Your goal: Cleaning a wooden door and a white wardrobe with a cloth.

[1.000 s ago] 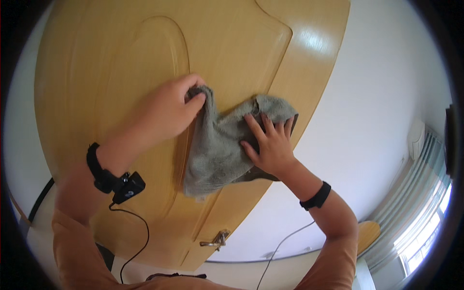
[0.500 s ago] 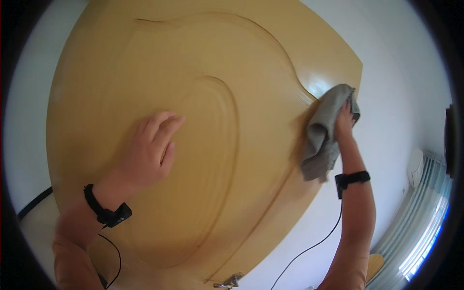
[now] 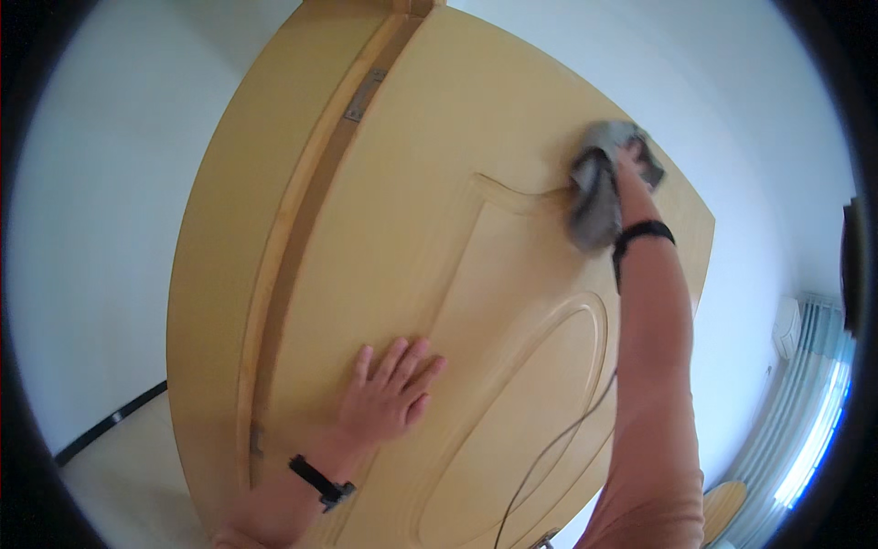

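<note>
A light wood door [image 3: 402,220] with carved curved panel lines fills the middle of the view. My right hand [image 3: 633,165] presses a bunched grey cloth [image 3: 596,206] against its upper part, close to the top edge; the cloth is somewhat blurred and hides part of the fingers. Lower down, my left hand [image 3: 389,393] lies with fingers spread on the door's surface, holding nothing. Each wrist wears a black band, and a thin cable [image 3: 558,435] hangs below my right arm.
The hinge side shows a metal hinge [image 3: 364,95] in the gap by the wooden frame [image 3: 293,192]. White walls stand on both sides. At the right are an air conditioner [image 3: 786,328], a pale curtain [image 3: 791,412] and a round wooden piece [image 3: 724,508]. A door handle [image 3: 545,540] shows at the bottom.
The view has shifted so the hinge side and frame now show. My right hand has moved the cloth from the door's side edge to near its top; my left hand now rests flatter, fingers spread.
</note>
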### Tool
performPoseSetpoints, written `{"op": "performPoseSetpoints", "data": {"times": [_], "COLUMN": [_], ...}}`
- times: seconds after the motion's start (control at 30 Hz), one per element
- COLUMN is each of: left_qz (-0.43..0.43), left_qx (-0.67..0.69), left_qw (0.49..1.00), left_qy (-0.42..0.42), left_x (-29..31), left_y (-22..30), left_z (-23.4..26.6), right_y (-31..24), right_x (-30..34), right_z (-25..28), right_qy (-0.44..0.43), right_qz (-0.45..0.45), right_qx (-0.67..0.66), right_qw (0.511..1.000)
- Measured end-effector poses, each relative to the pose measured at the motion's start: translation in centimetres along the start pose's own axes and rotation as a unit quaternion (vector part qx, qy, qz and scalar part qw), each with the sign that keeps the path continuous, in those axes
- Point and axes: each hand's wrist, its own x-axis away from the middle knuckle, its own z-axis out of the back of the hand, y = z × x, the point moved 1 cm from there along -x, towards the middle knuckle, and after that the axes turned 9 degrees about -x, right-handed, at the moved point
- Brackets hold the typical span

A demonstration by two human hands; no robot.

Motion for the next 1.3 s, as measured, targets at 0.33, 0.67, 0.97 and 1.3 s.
{"op": "performPoseSetpoints", "data": {"times": [0.33, 0.67, 0.97, 1.3], "left_qz": [-0.004, -0.015, -0.028, 0.034], "left_qx": [0.064, 0.064, -0.001, -0.024], "left_qw": [0.998, 0.998, 1.000, 0.999], "left_qy": [0.022, -0.005, -0.011, -0.002], "left_x": [-0.1, -0.5, -3.1, -4.4], "left_y": [0.3, -1.8, -4.3, -8.8], "left_z": [0.4, 0.3, -1.2, -3.7], "right_y": [-22.6, -20.2, -9.3, 9.8], "right_x": [19.5, 15.1, 1.1, -11.9], "right_z": [-8.0, -6.3, -0.2, 10.2], "right_qy": [0.035, 0.067, 0.118, 0.115], "right_qz": [0.344, 0.440, 0.330, 0.184], "right_qx": [0.165, 0.091, 0.155, 0.256], "right_qw": [0.924, 0.891, 0.924, 0.942]}}
